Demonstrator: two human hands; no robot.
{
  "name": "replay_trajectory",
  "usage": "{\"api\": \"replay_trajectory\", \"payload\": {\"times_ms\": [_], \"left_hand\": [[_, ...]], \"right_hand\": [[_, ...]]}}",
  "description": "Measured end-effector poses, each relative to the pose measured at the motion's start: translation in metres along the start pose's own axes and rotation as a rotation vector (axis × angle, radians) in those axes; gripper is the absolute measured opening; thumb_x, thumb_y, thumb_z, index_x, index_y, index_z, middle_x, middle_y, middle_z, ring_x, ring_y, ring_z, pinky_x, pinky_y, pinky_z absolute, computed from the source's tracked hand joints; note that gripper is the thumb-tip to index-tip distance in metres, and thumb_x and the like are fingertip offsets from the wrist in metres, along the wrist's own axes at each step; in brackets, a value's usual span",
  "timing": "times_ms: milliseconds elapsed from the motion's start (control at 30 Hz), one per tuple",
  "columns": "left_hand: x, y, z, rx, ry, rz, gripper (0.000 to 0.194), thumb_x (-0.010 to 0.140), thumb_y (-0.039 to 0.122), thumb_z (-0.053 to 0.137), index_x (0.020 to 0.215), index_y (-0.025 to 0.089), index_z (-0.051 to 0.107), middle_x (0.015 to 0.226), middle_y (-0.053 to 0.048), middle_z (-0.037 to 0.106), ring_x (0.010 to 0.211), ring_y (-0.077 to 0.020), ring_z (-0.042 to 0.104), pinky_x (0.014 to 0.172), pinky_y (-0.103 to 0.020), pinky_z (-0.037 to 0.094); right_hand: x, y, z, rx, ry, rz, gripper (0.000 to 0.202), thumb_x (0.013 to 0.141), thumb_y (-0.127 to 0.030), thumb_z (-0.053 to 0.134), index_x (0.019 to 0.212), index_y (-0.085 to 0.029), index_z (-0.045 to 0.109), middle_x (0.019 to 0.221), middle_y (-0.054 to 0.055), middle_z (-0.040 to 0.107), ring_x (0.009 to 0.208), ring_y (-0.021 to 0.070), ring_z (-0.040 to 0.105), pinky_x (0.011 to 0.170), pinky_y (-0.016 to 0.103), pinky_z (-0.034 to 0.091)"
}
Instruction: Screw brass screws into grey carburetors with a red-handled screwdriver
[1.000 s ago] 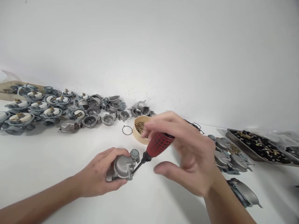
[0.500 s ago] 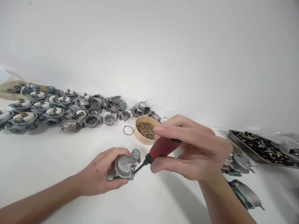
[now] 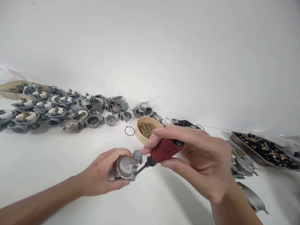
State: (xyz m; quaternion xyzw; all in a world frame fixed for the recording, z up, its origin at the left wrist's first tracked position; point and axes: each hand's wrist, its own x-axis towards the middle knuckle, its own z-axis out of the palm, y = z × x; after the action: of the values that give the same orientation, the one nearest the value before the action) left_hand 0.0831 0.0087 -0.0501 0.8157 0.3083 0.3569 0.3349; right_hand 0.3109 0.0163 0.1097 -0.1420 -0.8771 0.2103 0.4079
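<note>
Red and black at its handle, the screwdriver is meeting the edge of a grey metal housing, which the left hand is grasping on the near side of the tan tub. The right hand is holding the handle: its thumb, standing off a second ago, is now closing against it, apparently renewing purchase for turning.

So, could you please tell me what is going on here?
A person's left hand grips a metal housing, while the right hand holds a red-handled screwdriver, its tip at the housing's edge. A round tub of small brass-coloured pieces stands just beyond, with more metal parts to either side.
</note>
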Motion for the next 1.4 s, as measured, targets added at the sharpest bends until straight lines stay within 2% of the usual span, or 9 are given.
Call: {"api": "replay_trajectory", "payload": {"times_ms": [133,267,433,567,733,900,1033,1200,1400], "left_hand": [[0.0005,0.0005,-0.0006,-0.017,-0.019,-0.022,0.051,0.088,0.030,0.071,0.134,0.029,0.048,0.130,-0.007,0.067,0.111,-0.0252,0.067,0.096,-0.038,0.054],[0.0008,0.0007,-0.0010,-0.032,-0.021,-0.025,0.050,0.088,0.029,0.071,0.133,0.030,0.048,0.127,-0.006,0.067,0.108,-0.0244,0.067,0.096,-0.038,0.053],[-0.0001,0.0016,-0.0009,-0.026,-0.017,-0.030,0.051,0.088,0.028,0.071,0.133,0.032,0.047,0.128,-0.004,0.066,0.109,-0.0240,0.067,0.095,-0.037,0.052],[-0.0001,0.0015,-0.0006,-0.012,-0.008,-0.016,0.050,0.088,0.028,0.071,0.132,0.031,0.048,0.126,-0.004,0.067,0.107,-0.0239,0.068,0.094,-0.036,0.053],[0.0008,0.0001,-0.0002,-0.014,-0.004,-0.005,0.051,0.088,0.029,0.072,0.132,0.032,0.048,0.126,-0.003,0.068,0.107,-0.0230,0.068,0.094,-0.035,0.053],[0.0002,-0.0001,-0.0001,-0.011,-0.003,-0.009,0.051,0.088,0.028,0.071,0.133,0.033,0.047,0.128,-0.002,0.067,0.107,-0.0231,0.068,0.095,-0.036,0.052],[-0.0002,0.0001,0.0001,-0.024,-0.011,-0.011,0.052,0.088,0.029,0.072,0.133,0.032,0.047,0.128,-0.003,0.067,0.109,-0.0237,0.067,0.095,-0.037,0.052],[0.0006,0.0009,0.0000,-0.012,-0.012,-0.018,0.052,0.088,0.026,0.072,0.133,0.033,0.046,0.126,-0.003,0.068,0.109,-0.0242,0.067,0.096,-0.038,0.052],[-0.0001,0.0002,0.0002,0.011,0.001,-0.006,0.052,0.088,0.029,0.072,0.133,0.032,0.047,0.127,-0.003,0.068,0.107,-0.0239,0.068,0.096,-0.037,0.053]], "right_hand": [[0.0021,0.0030,0.0004,-0.179,0.116,-0.143,0.054,0.080,-0.024,0.088,0.131,-0.022,0.070,0.075,0.001,0.073,0.067,0.0163,0.067,0.071,0.035,0.065],[0.0011,0.0010,-0.0022,-0.079,-0.015,-0.003,0.047,0.093,-0.014,0.070,0.139,-0.019,0.064,0.105,0.011,0.077,0.086,0.0204,0.074,0.074,0.037,0.066],[-0.0007,0.0022,-0.0036,-0.139,0.100,-0.121,0.045,0.080,-0.026,0.088,0.122,-0.022,0.074,0.082,0.004,0.073,0.067,0.0146,0.067,0.065,0.030,0.065],[-0.0015,-0.0007,-0.0031,-0.008,-0.041,0.064,0.034,0.098,-0.020,0.065,0.132,-0.022,0.068,0.116,0.012,0.074,0.081,0.0168,0.074,0.069,0.031,0.066],[0.0008,0.0026,0.0001,-0.126,0.100,-0.133,0.051,0.082,-0.021,0.086,0.130,-0.023,0.071,0.076,0.002,0.074,0.064,0.0152,0.067,0.066,0.033,0.065],[0.0020,0.0033,-0.0013,-0.021,-0.003,0.000,0.042,0.094,-0.014,0.068,0.136,-0.019,0.066,0.103,0.011,0.077,0.084,0.0193,0.073,0.074,0.037,0.066],[0.0007,0.0030,-0.0021,-0.095,0.108,-0.139,0.052,0.077,-0.018,0.089,0.126,-0.017,0.073,0.079,0.004,0.073,0.067,0.0155,0.067,0.071,0.033,0.065],[-0.0029,-0.0041,-0.0013,0.041,-0.013,0.044,0.039,0.095,-0.010,0.064,0.133,-0.016,0.069,0.107,0.012,0.076,0.077,0.0168,0.073,0.070,0.033,0.066],[-0.0002,-0.0013,-0.0002,-0.100,0.063,-0.108,0.043,0.083,-0.018,0.085,0.124,-0.020,0.074,0.090,0.006,0.074,0.071,0.0133,0.069,0.064,0.026,0.064]]}}
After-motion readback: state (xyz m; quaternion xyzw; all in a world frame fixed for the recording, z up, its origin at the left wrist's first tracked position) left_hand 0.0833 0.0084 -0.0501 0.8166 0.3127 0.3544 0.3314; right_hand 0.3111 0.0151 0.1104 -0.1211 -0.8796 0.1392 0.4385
